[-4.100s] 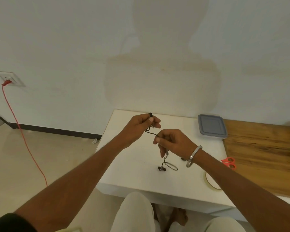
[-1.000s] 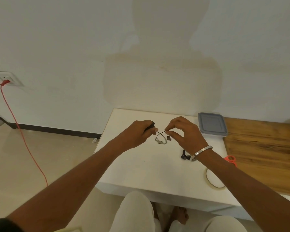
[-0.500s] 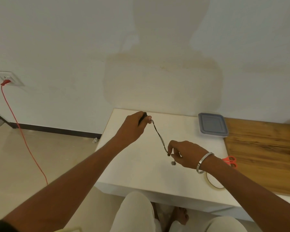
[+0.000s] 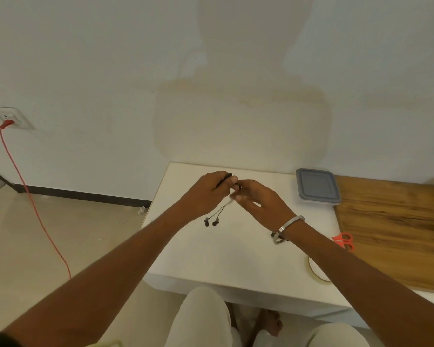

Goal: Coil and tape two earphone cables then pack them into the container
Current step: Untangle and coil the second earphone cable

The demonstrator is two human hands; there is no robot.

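Note:
My left hand (image 4: 207, 192) holds a coiled black earphone cable (image 4: 218, 212) above the white table (image 4: 211, 259). Its two earbuds dangle just below the hand. My right hand (image 4: 257, 202) meets the left at the fingertips and pinches the cable near its top. A second dark earphone (image 4: 273, 235) lies on the table, mostly hidden behind my right wrist. A roll of tape (image 4: 316, 271) lies near the table's front right, partly covered by my forearm. The grey lidded container (image 4: 316, 186) stands at the back right.
Orange scissors (image 4: 345, 241) lie on a wooden board (image 4: 396, 229) to the right of the table. A red cord (image 4: 33, 204) hangs from a wall socket (image 4: 10, 118) at the left. My knees show below the table's front edge.
Half a second ago my hands were apart with the cable stretched between them. My right hand has swung back up to the left hand, and the earbuds now hang below it.

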